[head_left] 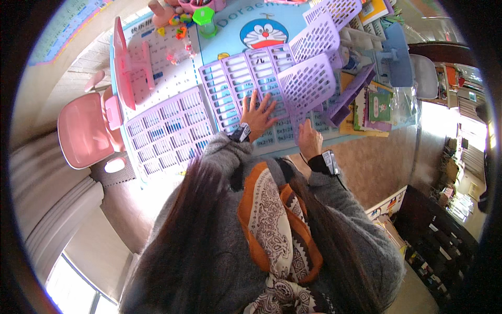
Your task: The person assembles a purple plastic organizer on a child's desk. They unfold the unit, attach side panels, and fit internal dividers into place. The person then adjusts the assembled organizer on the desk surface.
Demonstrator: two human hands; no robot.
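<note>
My left hand [257, 116] lies with its fingers spread on a purple slatted plastic rack [225, 86], pressing near its front edge. To the right, my right hand [310, 139] has its fingers curled at the near end of a purple plastic panel [298, 107]. Just beyond that hand, purple perforated panels [307, 83] stand tilted up, one behind another. A separate purple grid tray [170, 128] with many small compartments lies left of the rack. A narrow purple plastic piece [353, 94] leans at an angle right of the perforated panels.
The table carries a blue cartoon-printed cover [219, 36]. A green hexagonal toy [205, 22] and small colourful toys stand at the far left, near a pink plastic stand [125, 65]. Books [379, 107] lie at the right edge. Pink [86, 131] and grey [423, 76] chairs flank the table.
</note>
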